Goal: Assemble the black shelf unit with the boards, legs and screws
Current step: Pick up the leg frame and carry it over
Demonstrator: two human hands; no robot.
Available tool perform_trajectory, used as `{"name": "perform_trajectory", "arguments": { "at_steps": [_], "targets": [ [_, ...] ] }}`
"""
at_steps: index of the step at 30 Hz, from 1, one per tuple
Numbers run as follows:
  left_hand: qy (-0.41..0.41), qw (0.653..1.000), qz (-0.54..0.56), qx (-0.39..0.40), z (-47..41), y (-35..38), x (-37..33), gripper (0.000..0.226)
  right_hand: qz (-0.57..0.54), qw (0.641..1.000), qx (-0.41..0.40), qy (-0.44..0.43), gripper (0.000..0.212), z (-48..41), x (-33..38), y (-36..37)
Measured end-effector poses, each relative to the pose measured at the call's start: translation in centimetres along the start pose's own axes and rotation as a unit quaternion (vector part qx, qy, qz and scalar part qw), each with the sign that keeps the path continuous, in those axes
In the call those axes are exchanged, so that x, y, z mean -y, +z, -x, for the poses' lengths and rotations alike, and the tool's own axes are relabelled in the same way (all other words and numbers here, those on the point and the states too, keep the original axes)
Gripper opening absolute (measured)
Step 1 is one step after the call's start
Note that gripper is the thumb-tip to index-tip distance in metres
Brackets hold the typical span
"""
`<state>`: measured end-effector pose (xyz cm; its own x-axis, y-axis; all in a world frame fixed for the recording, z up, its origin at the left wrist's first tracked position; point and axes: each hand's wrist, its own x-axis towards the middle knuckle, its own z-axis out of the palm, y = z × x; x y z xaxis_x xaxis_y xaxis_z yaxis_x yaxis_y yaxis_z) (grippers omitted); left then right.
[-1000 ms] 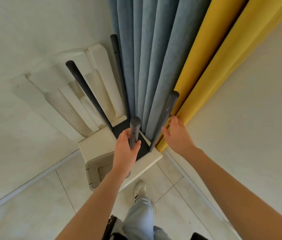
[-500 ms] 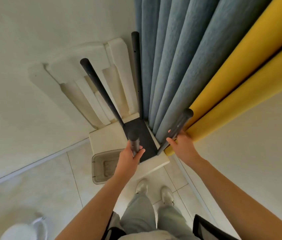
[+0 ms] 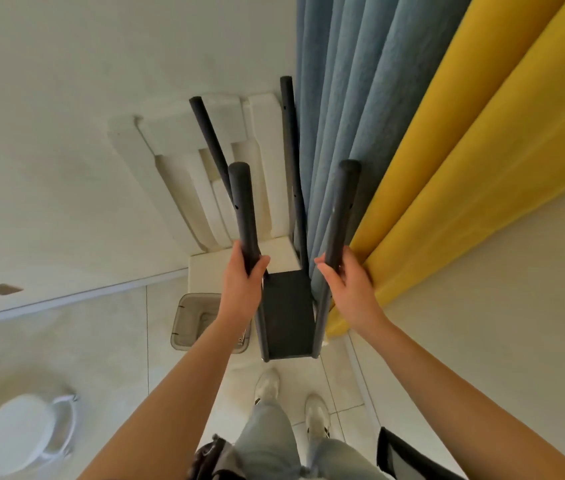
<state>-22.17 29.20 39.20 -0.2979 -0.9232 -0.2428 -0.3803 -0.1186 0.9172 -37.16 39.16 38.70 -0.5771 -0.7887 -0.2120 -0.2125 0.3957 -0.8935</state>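
You have one wide view, from the camera on your head: it looks steeply down from above the black shelf unit (image 3: 286, 317), so its legs (image 3: 244, 209) rise toward the lens. It is near, with your left hand (image 3: 241, 289) and right hand (image 3: 352, 289) holding the two closest legs in the middle and your shoes (image 3: 267, 384) just below the unit.

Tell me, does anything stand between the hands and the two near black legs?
Nothing visible does. The left hand already grips the near left leg and the right hand holds the near right leg; the blue curtain hangs behind them.
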Motion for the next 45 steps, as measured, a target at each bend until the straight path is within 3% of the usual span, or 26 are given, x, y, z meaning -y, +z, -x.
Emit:
{"name": "perform_trajectory", "arguments": {
  "at_steps": [6, 10, 21, 26, 32, 42, 45],
  "targets": [
    [-0.001, 0.999, 0.043, -0.023, 2.2, -0.2, -1.9, 0.023, 0.017, 0.998, 0.003, -0.062, 0.031, 0.6, 1.2, -1.8],
    [0.058, 0.993, 0.084, -0.055, 4.4, -0.9, -4.3, 0.013, -0.041, 0.994, 0.032, -0.099, 0.027, 1.4, 3.5, -3.0],
    [0.183, 0.961, 0.098, -0.184, 11.3, -3.4, -10.2, 0.015, -0.124, 0.962, 0.063, -0.237, 0.025, 6.2, 10.7, -4.9],
    [0.180, 0.947, 0.094, -0.247, 14.6, -5.6, -10.8, 0.012, -0.130, 0.951, 0.104, -0.262, 0.045, 8.4, 12.9, -3.9],
    [0.149, 0.918, 0.099, -0.353, 17.9, -8.2, -10.0, 0.012, -0.181, 0.927, 0.200, -0.260, 0.030, 10.8, 15.0, -1.2],
    [0.122, 0.849, 0.095, -0.506, 24.2, -16.1, -6.3, 0.017, -0.123, 0.898, 0.282, -0.315, 0.035, 15.3, 17.3, 8.6],
    [0.105, 0.828, 0.099, -0.543, 25.9, -19.3, -4.5, 0.014, -0.107, 0.882, 0.318, -0.332, 0.027, 17.4, 18.3, 12.1]
  ]
}}
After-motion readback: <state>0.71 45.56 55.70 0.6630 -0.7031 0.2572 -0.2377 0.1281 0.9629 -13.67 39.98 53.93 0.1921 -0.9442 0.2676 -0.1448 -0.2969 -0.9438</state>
